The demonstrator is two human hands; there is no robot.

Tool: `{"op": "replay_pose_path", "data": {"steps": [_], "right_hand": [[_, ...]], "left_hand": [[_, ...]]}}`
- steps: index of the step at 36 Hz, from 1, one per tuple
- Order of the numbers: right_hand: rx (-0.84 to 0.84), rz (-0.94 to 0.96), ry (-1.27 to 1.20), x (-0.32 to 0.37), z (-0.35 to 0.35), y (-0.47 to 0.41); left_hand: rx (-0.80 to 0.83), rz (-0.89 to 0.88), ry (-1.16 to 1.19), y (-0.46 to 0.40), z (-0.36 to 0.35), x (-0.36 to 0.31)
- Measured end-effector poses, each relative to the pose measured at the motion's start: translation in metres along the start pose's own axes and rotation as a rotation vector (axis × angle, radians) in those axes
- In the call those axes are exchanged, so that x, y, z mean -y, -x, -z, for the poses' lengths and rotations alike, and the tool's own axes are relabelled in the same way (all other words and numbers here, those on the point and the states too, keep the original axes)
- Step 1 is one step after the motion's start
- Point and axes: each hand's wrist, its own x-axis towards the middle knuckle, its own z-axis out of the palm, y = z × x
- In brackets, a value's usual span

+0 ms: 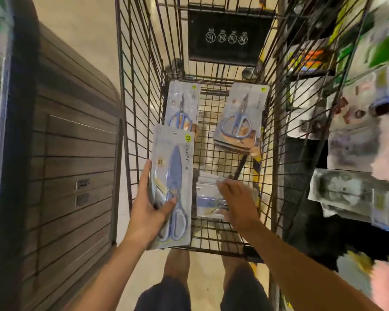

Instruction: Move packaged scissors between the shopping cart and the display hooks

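Observation:
I look down into a wire shopping cart. My left hand grips a pack of blue-handled scissors held upright along the cart's left side, thumb across its front. My right hand reaches down with spread fingers onto another scissors pack lying flat on the cart floor; whether it grips the pack is blurred. Farther in, one scissors pack leans at the back left and a stack of scissors packs lies at the back right.
A dark wood-slat fixture stands left of the cart. Blurred packaged goods on display hooks fill the right side. A black warning flap hangs at the cart's far end. My legs stand behind the cart.

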Motion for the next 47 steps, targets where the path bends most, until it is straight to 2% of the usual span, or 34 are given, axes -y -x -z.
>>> {"op": "replay_pose_path", "data": {"steps": [4,14,17,23,33,36,39,47], "right_hand": [[0.010,-0.022,0.065,0.010,0.019,0.001],[0.229,-0.019,-0.108,0.030,0.082,0.011],[0.215,-0.118,-0.207,0.032,0.099,0.023],[-0.004,-0.277,-0.537,0.059,0.153,0.050],[-0.616,-0.396,-1.067,0.125,0.220,0.129],[-0.723,-0.393,-1.151,0.149,0.237,0.162],[-0.772,-0.351,-1.122,0.165,0.248,0.193],[-0.947,-0.347,-1.148,0.174,0.248,0.256]], "left_hand": [[0.007,-0.021,0.005,0.006,0.001,-0.004],[0.038,-0.108,-0.027,0.024,0.014,-0.052],[0.043,-0.144,-0.060,0.029,0.023,-0.072],[0.019,-0.280,-0.117,0.045,0.045,-0.112],[0.113,-0.391,-0.093,0.079,0.084,-0.165],[0.159,-0.443,-0.100,0.091,0.094,-0.176],[0.177,-0.508,-0.110,0.106,0.100,-0.188],[0.254,-0.663,-0.131,0.164,0.090,-0.209]]}}
